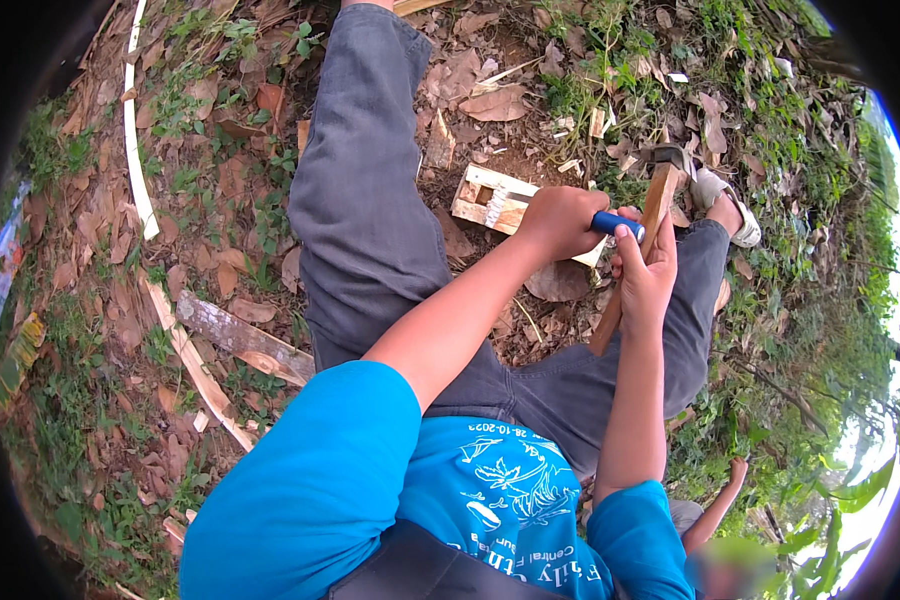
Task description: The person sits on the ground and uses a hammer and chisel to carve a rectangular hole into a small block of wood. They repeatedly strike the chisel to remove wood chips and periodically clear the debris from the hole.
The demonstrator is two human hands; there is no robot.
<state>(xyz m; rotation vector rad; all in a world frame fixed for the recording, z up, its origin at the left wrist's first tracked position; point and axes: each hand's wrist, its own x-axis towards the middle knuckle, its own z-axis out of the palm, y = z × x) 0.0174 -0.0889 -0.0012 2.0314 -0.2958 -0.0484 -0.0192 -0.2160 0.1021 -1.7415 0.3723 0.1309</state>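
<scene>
My left hand (562, 222) is closed round a tool with a blue round handle (618, 227); its other end is hidden by the hand. My right hand (647, 270) grips a hammer (654, 215) by its wooden shaft, the dark metal head up and away from me. The right thumb and fingertips also touch the end of the blue handle. Just beyond and under my left hand lies a pale wooden block (490, 198) with a squared hollow cut into it and a rough chipped patch. It lies on the ground between my legs.
Dry leaves, wood chips (568, 165) and low plants cover the ground. To the left lie long split wood strips (200, 370), a flat plank (245, 338) and a white curved strip (133, 130). My right foot wears a sandal (738, 208). Another person's arm (715, 512) shows at lower right.
</scene>
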